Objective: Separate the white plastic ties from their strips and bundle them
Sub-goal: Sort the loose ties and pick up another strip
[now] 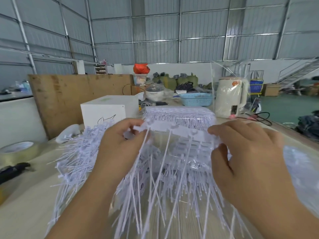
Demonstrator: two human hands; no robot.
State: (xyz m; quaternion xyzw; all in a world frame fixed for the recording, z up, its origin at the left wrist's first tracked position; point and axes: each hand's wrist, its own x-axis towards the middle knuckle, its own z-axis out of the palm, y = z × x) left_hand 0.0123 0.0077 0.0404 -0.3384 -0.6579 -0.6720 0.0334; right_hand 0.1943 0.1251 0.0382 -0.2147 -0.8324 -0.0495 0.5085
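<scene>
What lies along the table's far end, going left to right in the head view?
White box → stacked tie strips → blue basket → bagged white kettle.

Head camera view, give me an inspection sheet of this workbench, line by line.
Surface: pale wooden table, largely covered.
Job's things: white plastic strip of ties held between both hands; loose white ties pile on the left; stacked strips behind.
Clutter: clear tape roll, white box, blue plastic basket, cream kettle in a clear bag.
Grippers: left hand and right hand each pinch a strip end.
Cables: black cable by the kettle.
Surroundings: corrugated metal walls, plywood board.
</scene>
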